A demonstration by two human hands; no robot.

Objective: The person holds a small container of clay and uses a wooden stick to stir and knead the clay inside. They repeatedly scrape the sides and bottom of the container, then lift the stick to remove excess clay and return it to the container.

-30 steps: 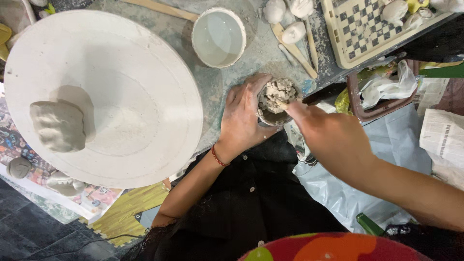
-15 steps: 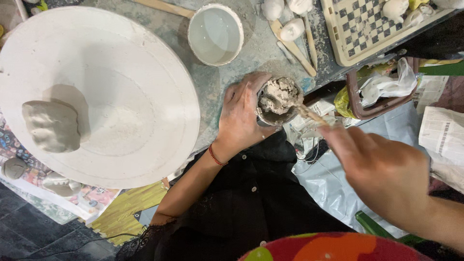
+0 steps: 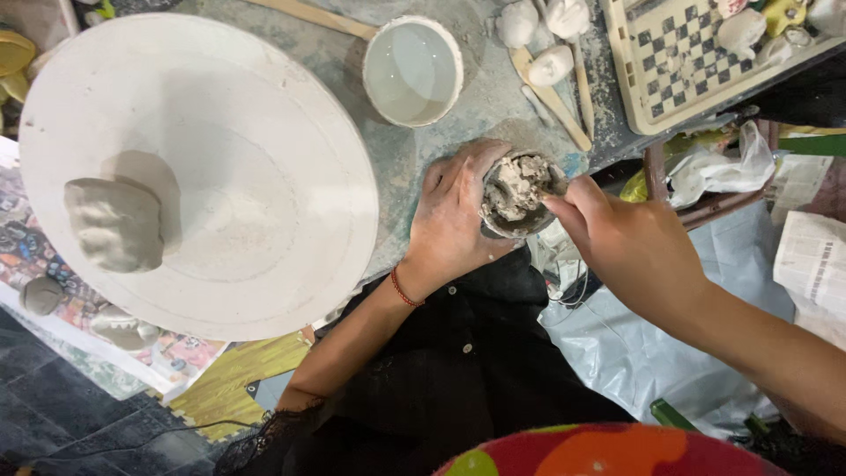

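Cup (image 3: pixel 518 196) of wet clay sits at the table's (image 3: pixel 405 159) near edge, clasped in our left hand (image 3: pixel 454 220).

Our left hand wraps the cup's side, fingers curled closed around it, a red thread band (image 3: pixel 402 289) on the wrist. Our right hand (image 3: pixel 630 242) comes in from the right with its fingertips pinched together at the cup's rim, touching the lumpy grey clay inside; we cannot tell whether they hold a tool. Just beyond the cup stands a white bowl (image 3: pixel 412 69) of cloudy water, and to its right lie wooden sticks (image 3: pixel 551 92) and small clay lumps. Left of the cup lies a big white round disc (image 3: pixel 229 176), with a grey clay block (image 3: pixel 115 222) on its left part. A checkered tray (image 3: pixel 679 62) sits at the far right of the table.
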